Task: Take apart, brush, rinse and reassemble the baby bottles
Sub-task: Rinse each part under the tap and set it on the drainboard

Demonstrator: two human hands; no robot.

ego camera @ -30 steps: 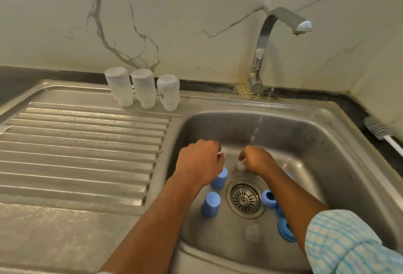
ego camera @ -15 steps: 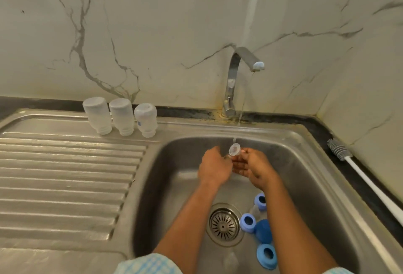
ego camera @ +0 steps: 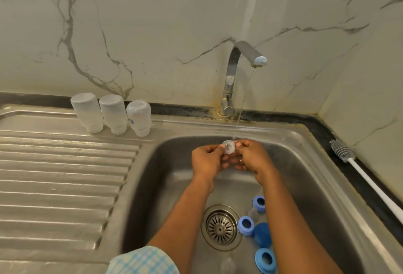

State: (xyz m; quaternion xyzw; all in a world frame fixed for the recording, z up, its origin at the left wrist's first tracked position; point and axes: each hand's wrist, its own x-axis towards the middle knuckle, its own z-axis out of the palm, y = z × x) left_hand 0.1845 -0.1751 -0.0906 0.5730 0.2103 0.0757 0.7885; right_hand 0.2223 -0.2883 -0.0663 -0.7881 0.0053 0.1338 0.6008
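The small clear silicone teat (ego camera: 229, 146) sits over the far half of the stainless steel sink basin (ego camera: 161, 175), right under the thin stream of water (ego camera: 243, 99) that falls from the curved metal tap (ego camera: 237, 71). Its round flange faces the camera; the tip is hidden behind it and the fingers, and its see-through material makes the edges hard to trace. The left hand (ego camera: 207, 161) and the right hand (ego camera: 254, 158) meet around it, knuckles up, each with thumb and fingertips curled in and pinching the rim from its own side. The lower fingers tuck under, partly out of sight. Both forearms reach up from the bottom edge, where a blue-and-white checked sleeve (ego camera: 141, 260) is cut off. On the basin floor, right of the round metal drain strainer (ego camera: 220, 228), lie three blue plastic screw rings (ego camera: 246, 225) and a darker blue cap (ego camera: 262, 235), the right forearm covering part of the group. A faint clear shape (ego camera: 227, 265) near the bottom edge is too blurred to identify. Three translucent white bottle bodies (ego camera: 113, 113) stand upside down in a row at the back of the ribbed drainboard (ego camera: 54, 186). On the dark counter to the right lies a grey-bristled bottle brush (ego camera: 342, 150), its white handle running out of frame.
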